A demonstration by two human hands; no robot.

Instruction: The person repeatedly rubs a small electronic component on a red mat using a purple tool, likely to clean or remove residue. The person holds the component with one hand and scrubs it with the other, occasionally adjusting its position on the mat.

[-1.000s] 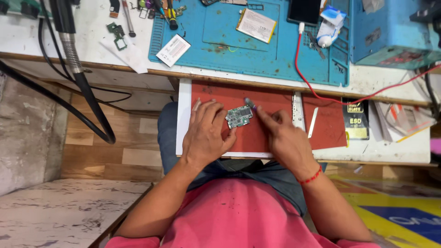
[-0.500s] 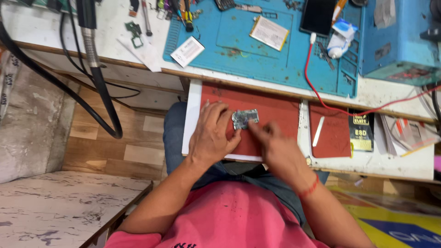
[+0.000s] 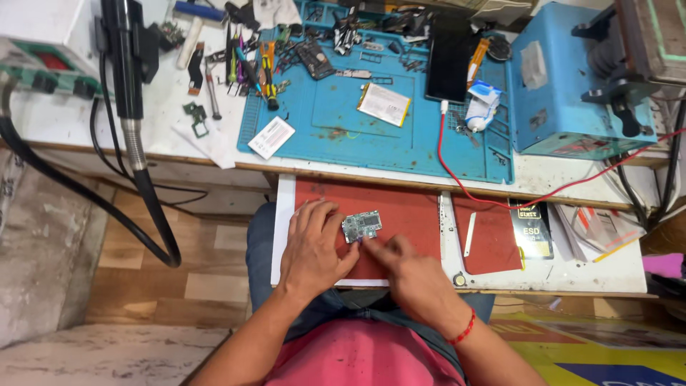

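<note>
Two hands point(image 3: 314, 246) point(image 3: 411, 271) on circuit board point(image 3: 361, 226)

Head camera, looking steeply down (close); workbench point(image 3: 214, 146)

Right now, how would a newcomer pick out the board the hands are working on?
Find the red mat on the pull-out shelf below the blue work mat. The small circuit board lies on it between the left hand and right hand. It is the only greenish-silver thing there.

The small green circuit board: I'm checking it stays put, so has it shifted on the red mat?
No. The small green circuit board sits mid-mat on the red mat as before.
</note>
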